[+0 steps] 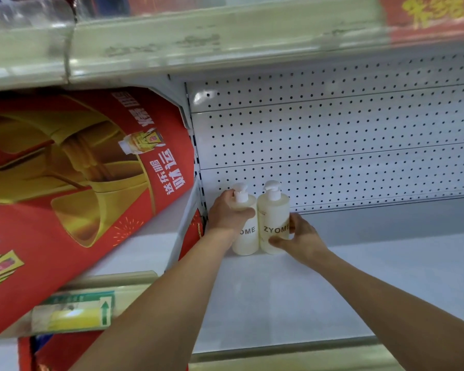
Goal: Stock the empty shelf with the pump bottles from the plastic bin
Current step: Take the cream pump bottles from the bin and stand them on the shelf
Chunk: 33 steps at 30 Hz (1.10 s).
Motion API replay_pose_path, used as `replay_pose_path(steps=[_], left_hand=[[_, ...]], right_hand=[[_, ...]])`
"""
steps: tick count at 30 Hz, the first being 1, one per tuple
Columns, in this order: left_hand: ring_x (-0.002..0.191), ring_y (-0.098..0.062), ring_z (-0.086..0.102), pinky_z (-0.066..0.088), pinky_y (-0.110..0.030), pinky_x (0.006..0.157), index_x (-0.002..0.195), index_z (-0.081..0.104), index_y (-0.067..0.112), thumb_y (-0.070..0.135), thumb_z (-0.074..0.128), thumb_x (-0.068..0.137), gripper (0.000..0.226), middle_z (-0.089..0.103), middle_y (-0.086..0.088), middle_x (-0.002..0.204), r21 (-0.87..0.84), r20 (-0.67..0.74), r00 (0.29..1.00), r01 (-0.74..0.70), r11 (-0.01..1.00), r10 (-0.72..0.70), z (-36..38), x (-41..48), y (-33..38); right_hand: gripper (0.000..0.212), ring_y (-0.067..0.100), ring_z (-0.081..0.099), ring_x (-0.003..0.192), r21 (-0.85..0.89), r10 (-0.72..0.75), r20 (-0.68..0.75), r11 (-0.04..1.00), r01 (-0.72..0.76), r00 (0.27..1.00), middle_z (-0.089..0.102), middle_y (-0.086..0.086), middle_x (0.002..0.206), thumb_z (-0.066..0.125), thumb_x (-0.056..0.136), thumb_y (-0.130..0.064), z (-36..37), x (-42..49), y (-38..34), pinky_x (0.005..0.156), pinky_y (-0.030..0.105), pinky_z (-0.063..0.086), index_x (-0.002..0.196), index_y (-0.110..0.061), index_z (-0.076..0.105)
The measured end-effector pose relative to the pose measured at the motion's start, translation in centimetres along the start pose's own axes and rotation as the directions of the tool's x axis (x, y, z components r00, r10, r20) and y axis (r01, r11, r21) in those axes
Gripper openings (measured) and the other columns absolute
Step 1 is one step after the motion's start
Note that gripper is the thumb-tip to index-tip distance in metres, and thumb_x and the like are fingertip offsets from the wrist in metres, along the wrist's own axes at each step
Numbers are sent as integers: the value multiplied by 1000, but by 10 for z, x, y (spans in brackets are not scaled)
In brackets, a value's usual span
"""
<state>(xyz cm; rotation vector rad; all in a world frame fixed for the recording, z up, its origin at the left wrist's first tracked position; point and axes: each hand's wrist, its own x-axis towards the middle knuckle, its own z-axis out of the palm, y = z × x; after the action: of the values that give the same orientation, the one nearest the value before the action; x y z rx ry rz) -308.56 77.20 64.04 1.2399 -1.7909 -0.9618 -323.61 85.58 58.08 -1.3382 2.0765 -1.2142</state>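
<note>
Pegboard-backed shelf (332, 290): at ten o'clock, left hand (225, 214) grips the left pump bottle (245, 245), right hand (304, 238) the right pump bottle (273, 210), bottles touching. Seemingly placing; next, release both.

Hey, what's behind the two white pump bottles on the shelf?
Behind the two cream-white plastic pump bottles stands the white perforated metal back panel. The patch hidden by the bottles and the left hand cannot be seen.

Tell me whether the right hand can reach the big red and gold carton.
Probably not: the right hand holds the right cream plastic pump bottle, and the left hand with the left bottle lies between it and the carton.
</note>
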Motion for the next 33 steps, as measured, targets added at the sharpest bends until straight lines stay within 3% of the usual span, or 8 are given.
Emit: replay_pose_path(steps=[4,8,12,15,20,26,29,33], left_hand=[[111,-22,56,49,-37,93,135,46,23,18,70,77,63,55,2,127,12,20,1000,8,1000,-8,5,0,0],[125,-29,48,43,-39,101,137,38,16,27,75,72,75,49,-6,134,109,-36,999,-5,994,9,12,-11,-2],[138,-27,33,35,-40,110,149,28,25,36,68,78,82,37,-6,145,330,-12,983,-167,929,181,6,-60,-8],[141,-24,24,28,-38,113,153,24,32,40,60,88,74,25,-3,156,460,21,935,-324,827,354,-3,-119,-11],[129,-20,42,41,-41,100,142,45,32,47,47,85,60,48,4,141,557,54,882,-415,719,467,-14,-214,-22],[124,-12,48,44,-32,98,138,50,29,37,50,87,51,50,8,134,413,261,873,-486,770,412,4,-334,-100],[126,5,36,38,-22,98,140,44,32,45,47,89,53,38,18,139,321,299,930,-310,895,215,24,-390,-141],[122,-9,51,44,-30,99,138,45,31,53,48,84,59,48,11,134,321,318,944,-18,947,-90,53,-444,-189]], right_hand=[[58,16,55,107,59,30,33,998,-31,999,56,-4,112,78,78,-24,-1,-2,-1,76,23,39,126,-18,46],[78,22,43,128,-5,22,9,1000,-22,1000,41,4,142,72,84,-26,-8,-20,-11,93,32,41,147,-19,26],[70,22,33,135,-311,-236,-105,931,193,966,37,3,148,62,90,-35,-27,-62,-23,103,38,38,149,-18,27],[55,20,33,133,-439,-517,-151,799,412,843,44,1,144,54,89,-39,-45,-103,-24,104,42,38,140,-18,45],[50,26,42,131,-591,-664,-2,604,534,748,48,6,142,48,87,-39,-74,-186,-2,101,44,39,132,-16,51],[56,20,44,122,-548,-568,184,619,563,802,54,0,133,52,85,-38,-82,-293,72,99,31,32,136,-17,46],[56,16,45,120,-471,-450,259,714,519,855,54,-2,133,58,81,-35,-72,-335,125,91,32,42,134,-21,46],[56,17,49,123,-363,-139,394,885,293,909,48,-4,138,54,88,-38,-48,-379,193,91,32,46,141,-24,40]])
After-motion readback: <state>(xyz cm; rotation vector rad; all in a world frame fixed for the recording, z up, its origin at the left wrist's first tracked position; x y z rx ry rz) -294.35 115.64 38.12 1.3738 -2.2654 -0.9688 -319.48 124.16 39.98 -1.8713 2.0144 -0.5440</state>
